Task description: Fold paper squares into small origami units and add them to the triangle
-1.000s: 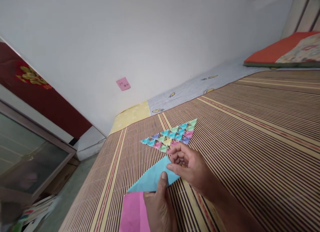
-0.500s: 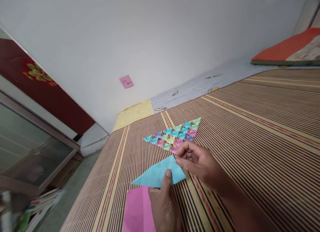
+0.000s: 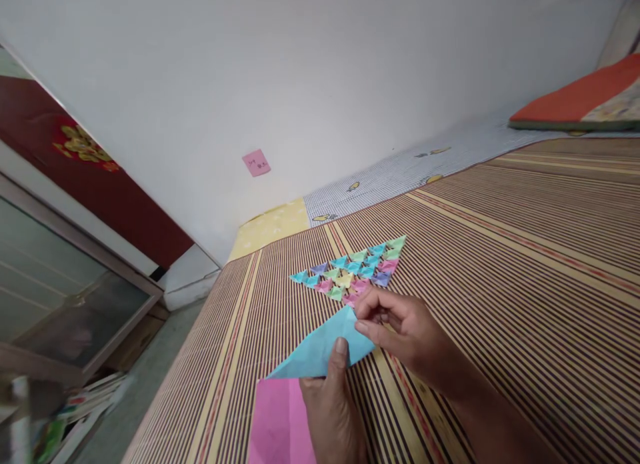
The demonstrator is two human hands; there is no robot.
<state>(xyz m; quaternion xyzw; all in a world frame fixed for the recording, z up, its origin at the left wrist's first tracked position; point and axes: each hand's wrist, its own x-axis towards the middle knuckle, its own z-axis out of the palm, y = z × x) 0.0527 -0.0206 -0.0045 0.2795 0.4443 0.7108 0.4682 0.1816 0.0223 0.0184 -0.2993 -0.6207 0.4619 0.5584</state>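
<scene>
My left hand [image 3: 337,407] grips a folded sheet of light-blue paper [image 3: 315,347], its thumb lying flat on top and the other fingers underneath. The paper tapers to a point on the left. At its upper right edge, my right hand [image 3: 393,321] has its fingers curled, with thumb and index fingertip at the paper's edge. A creased pink paper sheet [image 3: 280,421] lies below, partly covered by my left hand and the blue paper. Just beyond my hands, several small folded paper pieces [image 3: 345,279] in blue, green, pink, yellow and purple lie in a triangular arrangement.
A striped mat [image 3: 480,271] covers the surface beneath. Along the white wall run a yellow cloth [image 3: 273,227] and a checked cloth [image 3: 380,181]. A pink note [image 3: 256,163] is on the wall. An orange cushion [image 3: 570,101] lies far right; a glass-paned door [image 3: 45,277] stands left.
The blue paper has tilted, its left point dropping towards the pink sheet. My right fingertips have come closer to its upper right edge. The view has shifted slightly.
</scene>
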